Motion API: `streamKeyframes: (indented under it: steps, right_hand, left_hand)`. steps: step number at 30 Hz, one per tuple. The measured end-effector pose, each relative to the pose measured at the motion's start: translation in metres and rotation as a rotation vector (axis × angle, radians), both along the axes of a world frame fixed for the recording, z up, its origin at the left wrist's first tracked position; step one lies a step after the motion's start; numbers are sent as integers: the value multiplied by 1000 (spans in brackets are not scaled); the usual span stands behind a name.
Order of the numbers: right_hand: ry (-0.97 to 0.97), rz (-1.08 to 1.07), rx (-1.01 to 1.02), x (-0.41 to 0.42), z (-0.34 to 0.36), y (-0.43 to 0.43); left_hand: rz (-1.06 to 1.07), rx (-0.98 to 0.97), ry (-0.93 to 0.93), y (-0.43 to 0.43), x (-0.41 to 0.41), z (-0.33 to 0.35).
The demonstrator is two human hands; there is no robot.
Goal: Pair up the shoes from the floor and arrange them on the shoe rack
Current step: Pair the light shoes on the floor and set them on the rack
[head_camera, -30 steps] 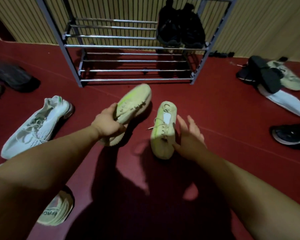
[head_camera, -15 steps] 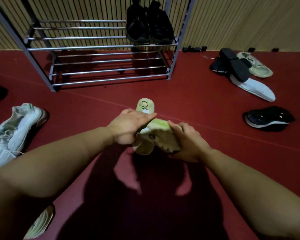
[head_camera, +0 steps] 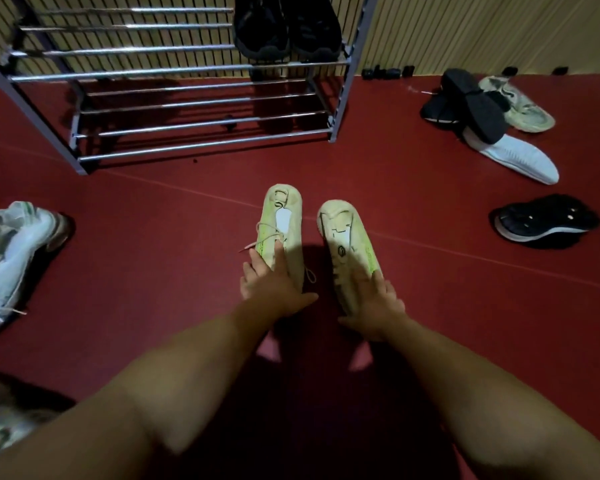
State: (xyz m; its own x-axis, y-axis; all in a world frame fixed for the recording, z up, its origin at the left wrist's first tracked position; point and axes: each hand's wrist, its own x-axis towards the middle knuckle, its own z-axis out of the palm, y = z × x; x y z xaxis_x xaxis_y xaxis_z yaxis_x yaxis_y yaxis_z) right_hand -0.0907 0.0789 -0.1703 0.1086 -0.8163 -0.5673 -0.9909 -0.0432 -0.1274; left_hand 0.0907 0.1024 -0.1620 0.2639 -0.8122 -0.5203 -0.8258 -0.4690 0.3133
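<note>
Head view, pale yellow shoes (head_camera: 283,233) now side by side, apart, left hand (head_camera: 272,285), right hand (head_camera: 373,306) each gripping one heel

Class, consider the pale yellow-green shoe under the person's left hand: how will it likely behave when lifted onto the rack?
The yellow-green shoe looks like a slim knit trainer, so probably light and somewhat bendy. Its loose laces trail out, so they may dangle or snag on the rack's bars. The left hand lies over its heel end, so the toe may droop when lifted.
</note>
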Motion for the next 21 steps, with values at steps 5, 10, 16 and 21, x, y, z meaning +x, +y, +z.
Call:
streamKeyframes:
  steps: [5, 10, 16, 21]
  right_hand:
    - [-6, -19, -29, -2, -15, 4]
    - [-11, -12, -113, -3, -27, 2]
    - [-230, -9, -285, -6, -31, -6]
    - [-511, -8, -451, 0, -4, -23]
  left_hand:
    - [51, -29, -59, 1, -18, -21]
    - [134, -73, -99, -5, -14, -36]
    - [193, -119, -21, -16, -5, -19]
    - [354, -177, 220, -26, -5, 19]
